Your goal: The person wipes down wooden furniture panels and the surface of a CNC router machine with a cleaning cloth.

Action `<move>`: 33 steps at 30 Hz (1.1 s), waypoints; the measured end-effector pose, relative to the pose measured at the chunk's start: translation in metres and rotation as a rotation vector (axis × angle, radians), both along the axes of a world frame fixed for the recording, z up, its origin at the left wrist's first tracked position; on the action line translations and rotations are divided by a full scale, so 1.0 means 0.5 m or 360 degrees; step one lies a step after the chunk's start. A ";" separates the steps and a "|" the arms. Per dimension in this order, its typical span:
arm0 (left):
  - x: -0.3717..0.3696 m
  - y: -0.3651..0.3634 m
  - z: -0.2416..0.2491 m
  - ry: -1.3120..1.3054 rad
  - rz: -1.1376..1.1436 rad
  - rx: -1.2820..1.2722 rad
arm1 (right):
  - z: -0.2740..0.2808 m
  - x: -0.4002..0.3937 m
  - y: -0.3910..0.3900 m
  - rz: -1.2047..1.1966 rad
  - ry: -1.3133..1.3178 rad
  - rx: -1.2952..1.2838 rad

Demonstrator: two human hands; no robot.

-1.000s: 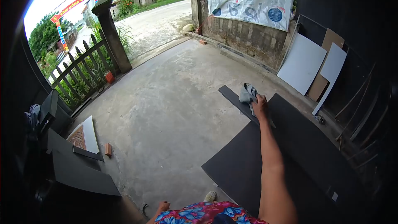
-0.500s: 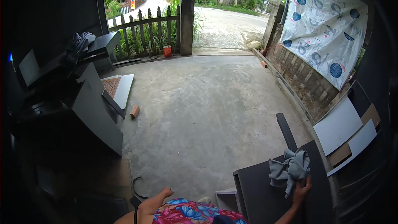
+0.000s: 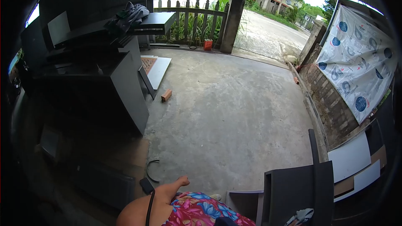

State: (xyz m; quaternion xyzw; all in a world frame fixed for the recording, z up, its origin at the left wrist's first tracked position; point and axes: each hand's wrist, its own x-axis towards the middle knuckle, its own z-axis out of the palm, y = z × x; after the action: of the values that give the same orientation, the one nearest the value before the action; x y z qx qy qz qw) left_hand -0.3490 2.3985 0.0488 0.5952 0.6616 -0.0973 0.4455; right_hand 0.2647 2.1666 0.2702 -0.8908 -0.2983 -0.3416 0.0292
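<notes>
A crumpled grey cloth (image 3: 302, 216) lies at the bottom edge of the view, on the near part of a dark panelled cabinet (image 3: 289, 188). My right hand is at this cloth, almost wholly cut off by the frame's lower edge and covered by the cloth. My left hand (image 3: 183, 181) hangs over the concrete floor beside my flowered clothing (image 3: 205, 209); its fingers look curled in, with nothing seen in them. A dark strip (image 3: 314, 146) extends beyond the cabinet's far end.
On the left stands a large dark cabinet (image 3: 130, 88) with dark clothing (image 3: 130, 16) on top. A brick (image 3: 166, 95) and a curved black strip (image 3: 151, 171) lie on the floor. White boards (image 3: 349, 157) lean at right, below a printed plastic sheet (image 3: 356, 58).
My view has turned left, so the scene sits further right. The grey cloth has come nearer to me across the cabinet, with my right hand now mostly out of sight. My left hand stays low.
</notes>
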 end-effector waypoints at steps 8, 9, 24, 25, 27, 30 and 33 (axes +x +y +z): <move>-0.184 -0.154 0.071 -0.0091 0.0334 0.0168 | -0.014 0.055 0.047 0.0028 0.0503 0.0316; -0.199 -0.171 0.111 -0.0116 0.0376 0.0200 | 0.008 0.023 0.059 -0.0008 0.0439 0.0328; -0.264 -0.330 0.343 -0.0542 0.0247 0.1336 | 0.186 -0.289 0.143 -0.0175 0.0557 0.0041; -0.260 -0.328 0.339 -0.0587 0.0159 0.1432 | 0.158 -0.292 0.145 0.0100 0.0517 0.0345; -0.249 -0.316 0.389 -0.0691 -0.0067 0.1520 | 0.169 -0.367 0.162 0.0647 0.0601 0.0871; -0.238 -0.229 0.143 -0.0524 -0.0118 0.0898 | 0.148 -0.502 0.195 0.1159 0.0825 0.0848; -0.210 -0.102 -0.197 -0.0141 0.0017 0.0152 | 0.092 -0.597 0.204 0.1253 0.1625 0.0955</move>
State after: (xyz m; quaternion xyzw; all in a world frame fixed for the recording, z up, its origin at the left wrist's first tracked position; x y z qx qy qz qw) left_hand -0.4541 2.3475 -0.0495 0.6160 0.6483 -0.0367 0.4459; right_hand -0.0339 2.2686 0.3161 -0.7192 -0.4401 0.0870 0.5305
